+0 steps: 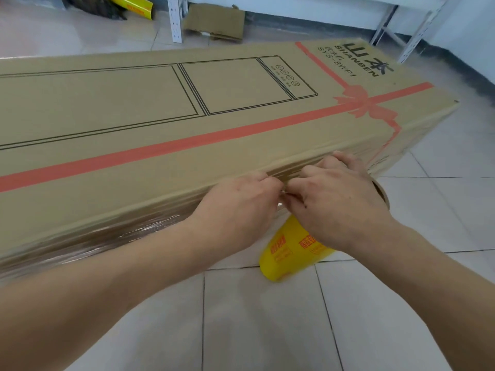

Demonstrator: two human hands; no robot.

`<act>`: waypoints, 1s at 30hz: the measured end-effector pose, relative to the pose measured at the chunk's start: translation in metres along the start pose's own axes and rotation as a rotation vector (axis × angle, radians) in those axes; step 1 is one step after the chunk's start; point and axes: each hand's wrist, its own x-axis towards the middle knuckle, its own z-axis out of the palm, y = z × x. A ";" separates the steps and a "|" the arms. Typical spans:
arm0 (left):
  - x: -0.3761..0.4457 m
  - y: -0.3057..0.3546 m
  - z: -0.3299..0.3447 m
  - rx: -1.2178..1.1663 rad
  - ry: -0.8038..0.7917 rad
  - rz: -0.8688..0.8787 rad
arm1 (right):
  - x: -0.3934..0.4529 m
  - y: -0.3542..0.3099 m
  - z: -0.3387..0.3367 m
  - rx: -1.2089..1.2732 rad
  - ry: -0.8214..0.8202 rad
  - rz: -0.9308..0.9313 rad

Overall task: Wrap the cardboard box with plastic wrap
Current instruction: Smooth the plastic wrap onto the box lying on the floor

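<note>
A long cardboard box (187, 108) with a printed red ribbon lies flat on the tiled floor. Clear plastic wrap (88, 236) covers its near side, shiny and wrinkled. At the box's near top edge my left hand (238, 207) and my right hand (334, 202) meet, both pinching the plastic film between fingertips. A roll of wrap with a yellow printed label (284, 253) and a brown cardboard core (381, 190) stands tilted against the box, mostly hidden under my right hand.
Flattened cardboard (214, 22) lies on the floor behind the box, beside white metal shelf legs (175, 20). Another yellow roll (134, 5) lies at the back left. More shelf legs (412, 36) stand at the back right. Tiled floor (267, 317) surrounds me.
</note>
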 end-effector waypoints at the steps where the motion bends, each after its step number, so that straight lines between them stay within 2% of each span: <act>1: 0.000 0.000 -0.001 -0.014 -0.009 0.001 | 0.000 -0.001 0.002 0.004 0.011 -0.001; 5: -0.001 -0.003 -0.006 -0.043 -0.016 0.035 | 0.002 -0.002 0.009 0.056 0.146 -0.026; 11: 0.000 0.001 -0.011 -0.071 -0.024 -0.006 | 0.003 0.005 0.005 0.024 0.020 -0.036; 16: 0.002 0.002 -0.014 -0.060 -0.014 0.016 | 0.003 0.006 0.004 -0.007 -0.018 -0.073; 21: -0.008 -0.001 -0.020 -0.016 -0.047 0.034 | 0.007 0.036 -0.007 -0.014 -0.069 0.028; 23: -0.002 0.004 -0.019 -0.008 -0.051 -0.009 | 0.005 0.029 -0.004 -0.004 -0.074 -0.039; 26: 0.003 0.007 -0.017 0.013 -0.119 -0.025 | 0.003 0.020 -0.006 -0.061 -0.103 -0.144; 30: 0.004 0.006 -0.022 0.023 -0.389 -0.075 | -0.002 0.032 -0.012 -0.141 -0.137 -0.236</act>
